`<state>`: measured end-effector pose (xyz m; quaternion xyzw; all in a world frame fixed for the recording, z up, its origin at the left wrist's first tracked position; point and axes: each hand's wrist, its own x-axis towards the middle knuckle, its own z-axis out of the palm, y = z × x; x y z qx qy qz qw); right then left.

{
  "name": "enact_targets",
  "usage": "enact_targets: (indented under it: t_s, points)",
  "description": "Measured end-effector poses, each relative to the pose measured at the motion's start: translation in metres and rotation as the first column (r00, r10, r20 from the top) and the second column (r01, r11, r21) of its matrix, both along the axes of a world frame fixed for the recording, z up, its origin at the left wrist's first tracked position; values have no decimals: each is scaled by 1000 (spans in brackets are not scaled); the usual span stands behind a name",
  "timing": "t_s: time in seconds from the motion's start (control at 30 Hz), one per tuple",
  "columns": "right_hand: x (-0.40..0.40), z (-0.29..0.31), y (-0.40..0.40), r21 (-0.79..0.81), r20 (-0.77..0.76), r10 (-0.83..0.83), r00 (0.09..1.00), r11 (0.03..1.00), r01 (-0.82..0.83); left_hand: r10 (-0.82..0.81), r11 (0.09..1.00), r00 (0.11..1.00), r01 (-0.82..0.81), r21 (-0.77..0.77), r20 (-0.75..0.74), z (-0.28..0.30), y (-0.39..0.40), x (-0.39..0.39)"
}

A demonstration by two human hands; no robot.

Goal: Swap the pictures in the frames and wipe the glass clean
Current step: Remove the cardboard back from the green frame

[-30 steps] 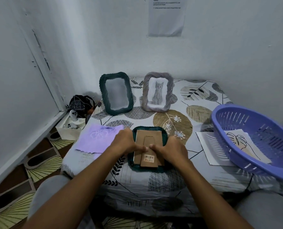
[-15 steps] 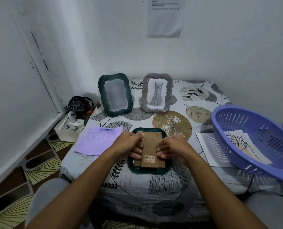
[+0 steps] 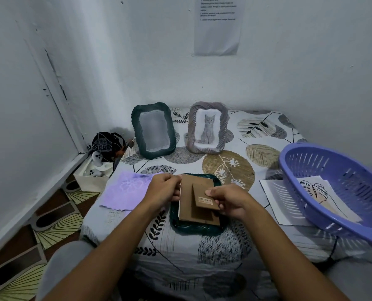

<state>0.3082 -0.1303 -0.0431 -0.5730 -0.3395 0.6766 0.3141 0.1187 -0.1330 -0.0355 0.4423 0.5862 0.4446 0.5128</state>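
A dark green frame lies face down on the table in front of me. Its brown cardboard backing is tilted up off it, left edge raised. My left hand pinches the backing's upper left edge. My right hand pinches the backing's fold-out stand with the barcode sticker. A second dark green frame with blank glass stands upright at the back. Beside it stands a grey frame with a cat picture. A purple cloth lies left of my hands.
A purple plastic basket sits at the right, holding a leaf drawing, partly on a white sheet. A white box with small items and a dark bag stand off the table's left corner. Walls close in behind and left.
Both hands went from pressing the backing flat to lifting it; its left edge now rises out of the face-down frame, and the right hand holds the stand flap.
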Motion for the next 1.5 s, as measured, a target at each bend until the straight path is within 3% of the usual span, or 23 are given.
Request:
enact_targets:
  t_s: [0.2, 0.37, 0.53, 0.73, 0.97, 1.1, 1.2, 1.33, 1.5]
  points:
    - [8, -5, 2, -63, -142, -49, 989, 997, 41, 9, 1000, 1000, -9, -5, 25, 2, 3, 2]
    - [8, -6, 0, -65, -170, -62, 983, 997, 52, 53, 998, 992, -51, 24, -111, -1, 2, 3]
    - [9, -6, 0, -58, -159, -49, 986, 997, 40, 118, 991, 993, -119, 65, 28, 4, 1, 4]
    - [8, -6, -1, -64, -167, -51, 985, 997, 41, 91, 996, 989, -87, -36, 121, 3, 4, 6]
    - [7, -6, -2, -56, -155, -52, 987, 997, 44, -82, 969, 967, 134, -207, 241, 4, -2, 9]
    - [6, -3, -3, 21, -62, -23, 998, 999, 24, -89, 955, 955, 163, -250, 283, 0, 0, 10]
    - [4, 3, -7, 182, 105, -22, 994, 983, 3, -83, 948, 949, 169, -269, 305, -2, 1, 11]
    - [0, 10, -10, 407, 250, -144, 957, 913, 31, -62, 944, 929, 173, -281, 364, -4, 4, 9]
    - [-3, 16, -16, 358, 100, -134, 986, 930, 90, -64, 949, 925, 173, -265, 374, -1, 4, 13]
